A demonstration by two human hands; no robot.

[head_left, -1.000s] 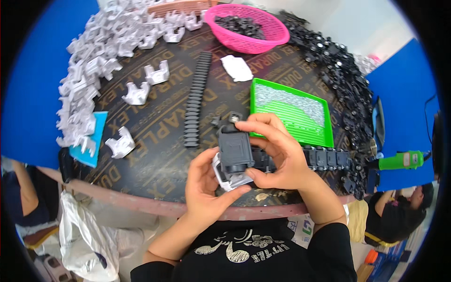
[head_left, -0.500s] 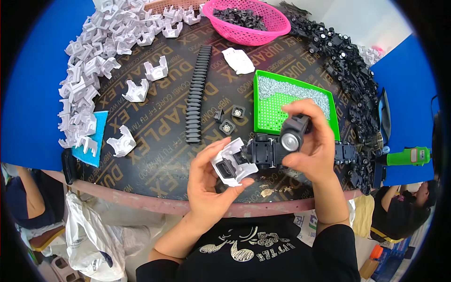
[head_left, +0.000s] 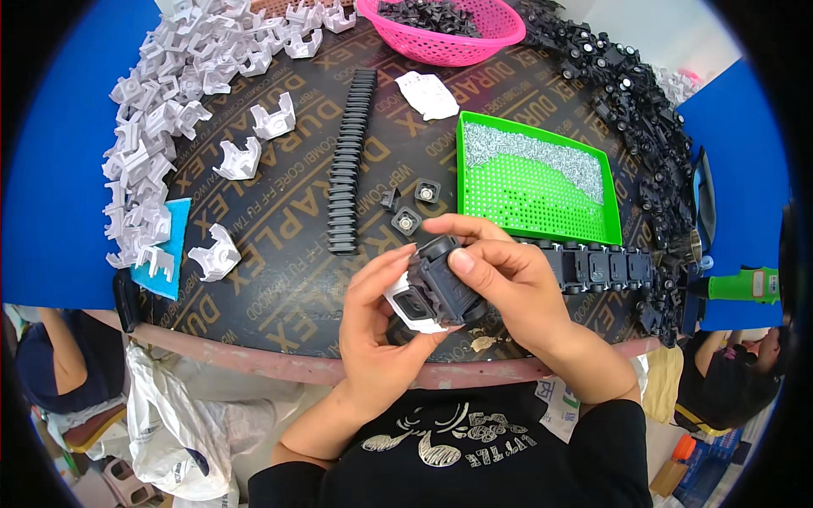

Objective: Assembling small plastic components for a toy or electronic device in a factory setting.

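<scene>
My left hand (head_left: pixel 373 334) is closed around a white plastic toy-car body shell (head_left: pixel 414 310) with a dark window piece in it. Pressed against the shell is a black wheeled chassis (head_left: pixel 450 286), tilted, its flat side toward me. My right hand (head_left: pixel 529 296) grips this chassis, thumb on top and fingers over the far side. Where the two parts meet is partly covered by my fingers. Beyond my right hand runs a row of similar black chassis (head_left: pixel 600 267). Small black square pieces with metal centres (head_left: pixel 406 221) lie just beyond my hands.
A green perforated tray (head_left: pixel 542 222) holds small silvery screws. White shells (head_left: pixel 161 118) are heaped at left, black chassis (head_left: pixel 635 110) at right. A line of black parts (head_left: pixel 351 161) and a pink basket (head_left: pixel 440 46) lie farther off. A green power screwdriver (head_left: pixel 745 285) is at right.
My right hand has moved left and turned the black chassis over, bringing it against the white shell. My left hand keeps its hold on the shell.
</scene>
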